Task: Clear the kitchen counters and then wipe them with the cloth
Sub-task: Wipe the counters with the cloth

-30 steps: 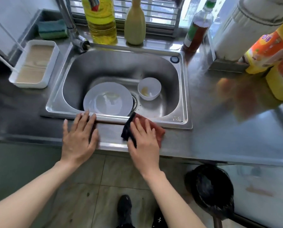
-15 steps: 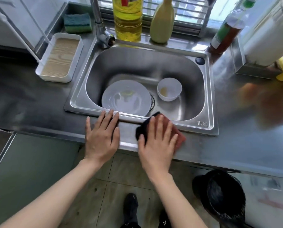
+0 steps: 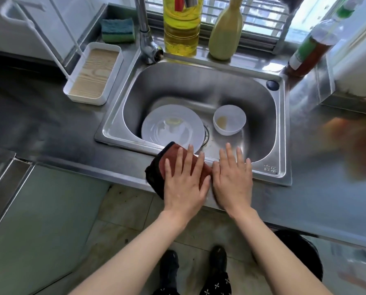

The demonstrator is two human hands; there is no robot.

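My left grip (image 3: 184,182) presses flat-fingered on the dark-red folded cloth (image 3: 170,160); my right grip (image 3: 233,179) lies flat at three o'clock. I'd press evenly.

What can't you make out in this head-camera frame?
Head view:
cloth: largely under the left hand, full shape hidden.
orange-brown smear at the right edge: too blurred to identify.
yellow bottle: top cut off by the upper edge.
dark container on the floor: partly hidden by the counter edge.
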